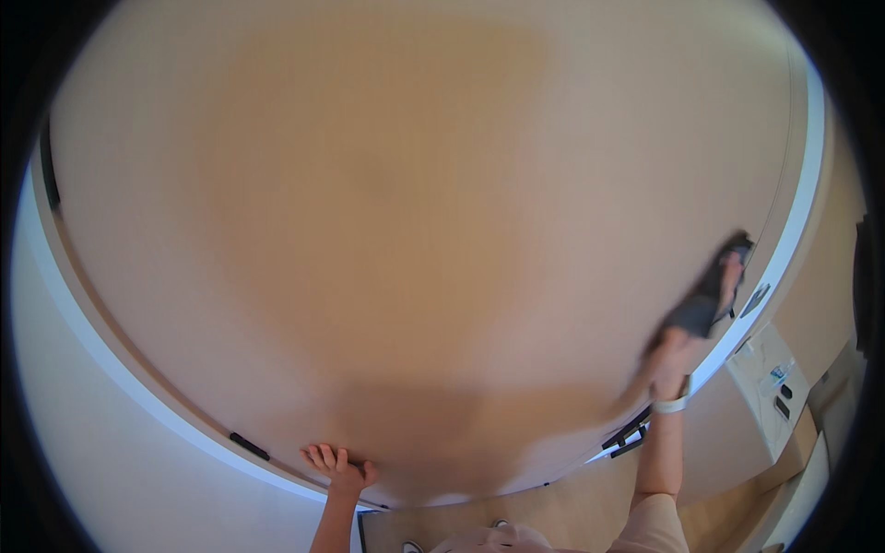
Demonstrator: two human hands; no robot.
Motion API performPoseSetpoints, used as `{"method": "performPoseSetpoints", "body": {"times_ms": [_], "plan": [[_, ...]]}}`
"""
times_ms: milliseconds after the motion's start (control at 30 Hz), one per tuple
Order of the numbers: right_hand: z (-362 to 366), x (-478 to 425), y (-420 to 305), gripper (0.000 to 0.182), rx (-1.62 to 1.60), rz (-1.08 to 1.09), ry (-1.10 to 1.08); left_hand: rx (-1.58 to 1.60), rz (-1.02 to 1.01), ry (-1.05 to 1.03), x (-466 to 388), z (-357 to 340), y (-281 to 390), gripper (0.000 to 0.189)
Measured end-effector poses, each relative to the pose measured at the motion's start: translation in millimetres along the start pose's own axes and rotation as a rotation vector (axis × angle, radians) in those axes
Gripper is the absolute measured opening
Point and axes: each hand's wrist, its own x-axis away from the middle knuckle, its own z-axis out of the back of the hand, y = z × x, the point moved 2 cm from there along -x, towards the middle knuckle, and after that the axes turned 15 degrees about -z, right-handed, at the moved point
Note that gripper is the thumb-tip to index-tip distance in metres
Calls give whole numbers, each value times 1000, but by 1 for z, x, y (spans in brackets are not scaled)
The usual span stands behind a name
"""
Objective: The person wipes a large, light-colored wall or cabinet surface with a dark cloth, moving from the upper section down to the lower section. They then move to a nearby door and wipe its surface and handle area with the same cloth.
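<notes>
A wide wood-toned door panel (387,242) fills most of the head view, with my own shadow across it. Low on its left side, my left hand (339,466) rests against the surface, fingers spread, holding nothing. My right arm reaches out to the door's right edge. There my right hand (729,280) is pressed around a dark grey cloth (695,314), which lies against the panel. Motion blurs this hand and cloth, and the cloth hides part of the fingers. A pale band (671,404) circles my right wrist.
Black hinges (249,446) sit along the left edge. A white frame (795,214) borders the right, bearing a metal plate (755,301). Black hardware (628,432) shows beside my right forearm. At right, a marble-look counter (753,359) holds a plastic bottle (779,372) and small dark objects (782,406).
</notes>
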Motion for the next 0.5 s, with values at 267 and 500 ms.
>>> {"method": "performPoseSetpoints", "body": {"times_ms": [267, 500], "plan": [[-20, 59, -111, 58, -215, 591, -434, -17, -71, -246, 5, 61, -52, 73], [-5, -69, 20, 59, -128, 36, 14, 39, 61, -272, 15, 95, -112, 61]]}}
